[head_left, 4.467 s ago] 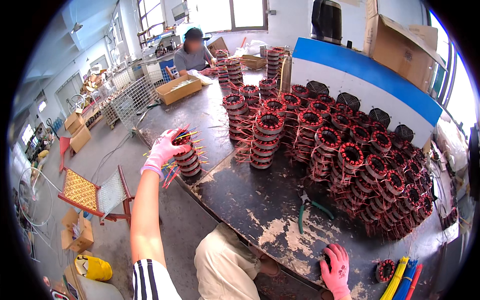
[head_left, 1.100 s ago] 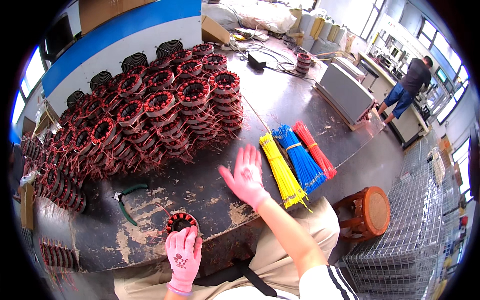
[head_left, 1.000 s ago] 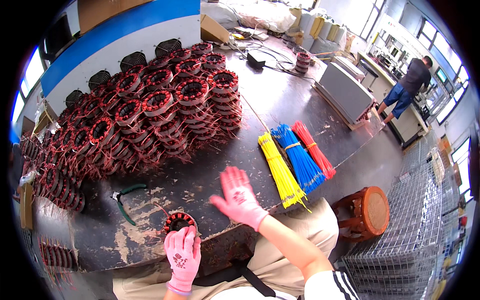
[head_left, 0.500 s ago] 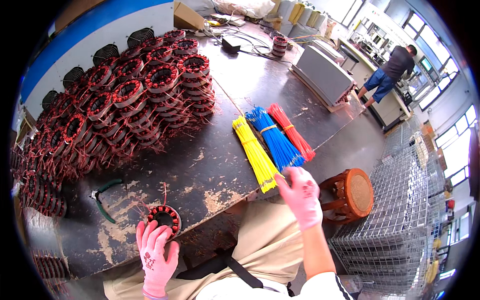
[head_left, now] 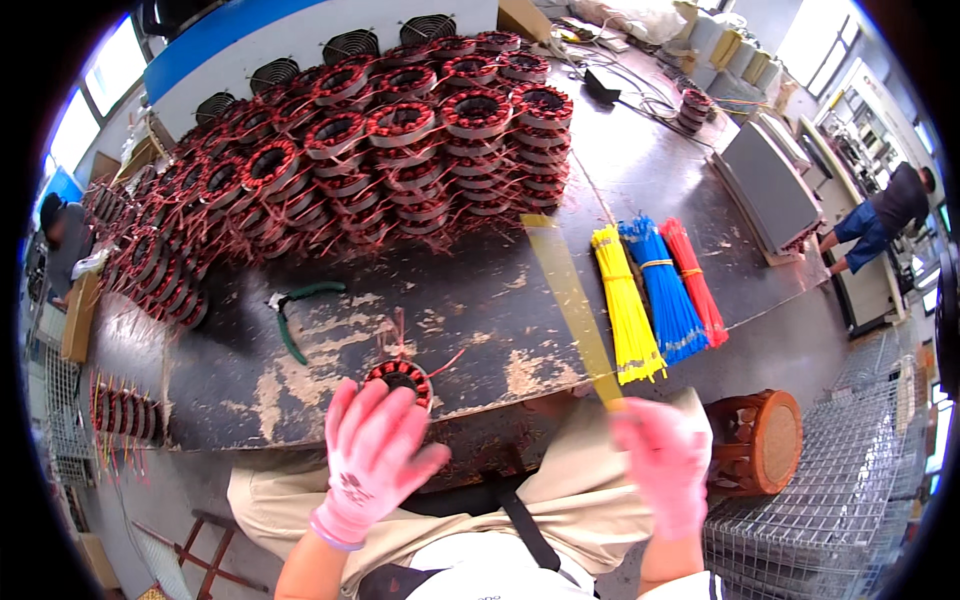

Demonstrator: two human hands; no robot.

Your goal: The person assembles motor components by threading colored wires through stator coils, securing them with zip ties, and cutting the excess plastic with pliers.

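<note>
My left hand (head_left: 380, 455), in a pink glove, lies with fingers spread over the near side of a wire-wound stator ring (head_left: 407, 372). Part of the ring is hidden under the fingers; thin red leads stick up from it. Over my lap, my right hand (head_left: 662, 455), gloved and blurred, closes on the near end of a yellow wire (head_left: 572, 305), smeared by motion into a wide see-through streak. To the right of the wire lie a yellow wire bundle (head_left: 627, 310), a blue wire bundle (head_left: 664, 295) and a red wire bundle (head_left: 695, 280). Green-handled cutters (head_left: 287, 312) rest left of the stator.
Stacked stators (head_left: 400, 150) fill the back of the worn dark table (head_left: 480, 300). A grey box-shaped unit (head_left: 765, 185) stands at the back right. Beside my right arm are a wooden stool (head_left: 765, 440) and wire-mesh cages (head_left: 830, 470). One person (head_left: 890, 210) stands far right, another (head_left: 65, 245) far left.
My right hand has drawn back from the yellow bundle toward me with a yellow wire in it. The view has turned, shifting the scene rightward; my left hand stays at the stator.
</note>
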